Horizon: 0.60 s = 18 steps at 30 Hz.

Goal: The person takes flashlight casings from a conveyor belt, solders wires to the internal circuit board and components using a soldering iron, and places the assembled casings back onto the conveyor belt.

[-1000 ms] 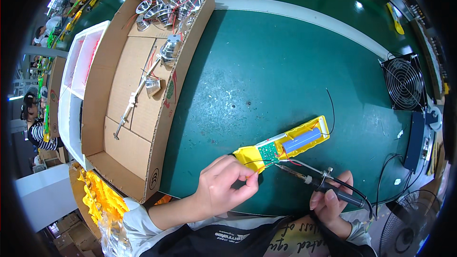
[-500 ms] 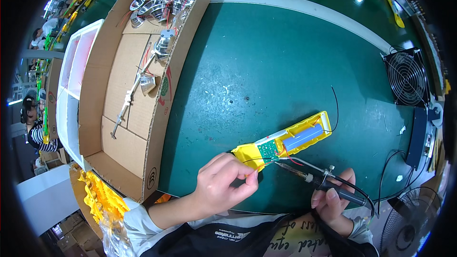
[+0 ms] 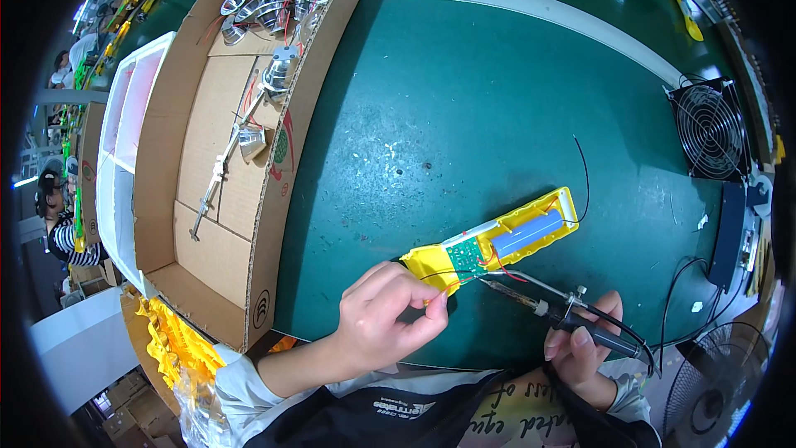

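A yellow plastic housing half lies on the table, holding a green circuit board and a blue cylindrical battery. My left hand is closed, thumb and forefinger pinching a thin red wire at the housing's near left end. A black wire runs beside it to the board. In my right hand is a soldering iron with a metal feed tube clamped along it. The iron's tip is at the board's near edge; whether it touches is too small to tell.
To the left stands a cardboard box with several shiny reflector cups and a metal rod inside. A white foam tray sits beyond it. A square fan and a black device with cables stand at the right.
The black wire now lies across the board close to the iron's tip. The whole view has shifted slightly; both hands keep their grips and nearly the same places.
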Tool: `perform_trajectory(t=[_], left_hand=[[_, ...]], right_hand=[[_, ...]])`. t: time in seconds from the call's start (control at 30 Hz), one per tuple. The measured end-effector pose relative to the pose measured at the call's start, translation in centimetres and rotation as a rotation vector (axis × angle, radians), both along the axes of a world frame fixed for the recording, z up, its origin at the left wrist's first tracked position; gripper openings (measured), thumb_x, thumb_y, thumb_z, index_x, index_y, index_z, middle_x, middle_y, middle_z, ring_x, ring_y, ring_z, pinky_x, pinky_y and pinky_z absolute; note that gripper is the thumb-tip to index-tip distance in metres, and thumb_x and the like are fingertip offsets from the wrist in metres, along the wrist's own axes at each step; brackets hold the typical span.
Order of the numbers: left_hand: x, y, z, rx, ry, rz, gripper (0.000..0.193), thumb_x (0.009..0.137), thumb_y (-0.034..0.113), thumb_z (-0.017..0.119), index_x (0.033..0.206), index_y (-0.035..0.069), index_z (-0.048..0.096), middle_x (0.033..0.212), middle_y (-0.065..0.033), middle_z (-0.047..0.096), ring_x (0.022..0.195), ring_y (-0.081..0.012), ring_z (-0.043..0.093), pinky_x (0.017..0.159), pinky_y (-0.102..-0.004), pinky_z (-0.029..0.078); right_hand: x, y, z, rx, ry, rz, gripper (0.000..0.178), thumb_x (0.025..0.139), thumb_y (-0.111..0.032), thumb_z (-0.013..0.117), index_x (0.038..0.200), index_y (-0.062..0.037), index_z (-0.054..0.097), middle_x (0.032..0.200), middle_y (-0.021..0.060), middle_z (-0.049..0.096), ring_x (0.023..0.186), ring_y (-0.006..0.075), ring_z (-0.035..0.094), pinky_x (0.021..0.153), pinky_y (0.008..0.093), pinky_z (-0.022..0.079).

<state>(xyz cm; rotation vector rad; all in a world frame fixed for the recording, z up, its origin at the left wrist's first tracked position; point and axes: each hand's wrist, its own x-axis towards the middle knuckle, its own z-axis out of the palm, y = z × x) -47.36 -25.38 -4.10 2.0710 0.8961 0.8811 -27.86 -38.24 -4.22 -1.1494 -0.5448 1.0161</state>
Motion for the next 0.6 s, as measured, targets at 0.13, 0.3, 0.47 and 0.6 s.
perform_trajectory(t=[0.13,0.3,0.47,0.6], left_hand=[[0.03,0.05,-0.14,0.004,-0.008,-0.007,0.015,0.058,-0.003,0.066,0.066,0.004,0.055,0.054,-0.0024,0.050,0.047,-0.0113,0.048,0.043,-0.0214,0.038],[0.05,0.06,0.00,0.002,0.001,-0.006,0.014,0.058,-0.003,0.066,0.066,0.004,0.055,0.054,-0.0026,0.050,0.047,-0.0113,0.048,0.043,-0.0215,0.038],[0.12,-0.04,0.14,-0.017,0.011,0.008,0.016,0.061,0.001,0.067,0.065,0.006,0.052,0.054,-0.0019,0.048,0.046,-0.0138,0.048,0.044,-0.0247,0.039],[0.11,0.01,-0.01,-0.002,0.002,-0.002,0.014,0.058,-0.003,0.066,0.065,0.003,0.055,0.055,-0.0028,0.050,0.047,-0.0110,0.048,0.043,-0.0214,0.038]], right_hand=[[-0.03,0.05,0.05,-0.009,-0.005,-0.005,0.033,0.076,-0.017,0.059,0.084,-0.0019,0.031,0.054,0.0116,0.050,0.038,0.0130,0.048,0.035,0.0221,0.043],[-0.03,0.05,0.08,-0.007,-0.013,0.011,0.033,0.077,-0.018,0.059,0.083,-0.0020,0.031,0.054,0.0123,0.051,0.038,0.0127,0.048,0.036,0.0216,0.042],[0.04,0.04,0.17,-0.017,-0.025,0.020,0.032,0.077,-0.018,0.059,0.083,-0.0020,0.031,0.054,0.0127,0.051,0.039,0.0125,0.048,0.036,0.0214,0.042],[-0.33,0.38,-0.04,-0.023,-0.098,-0.016,0.035,0.077,-0.023,0.058,0.084,-0.0048,0.029,0.045,0.0071,0.045,0.031,0.0114,0.041,0.030,0.0197,0.037]])
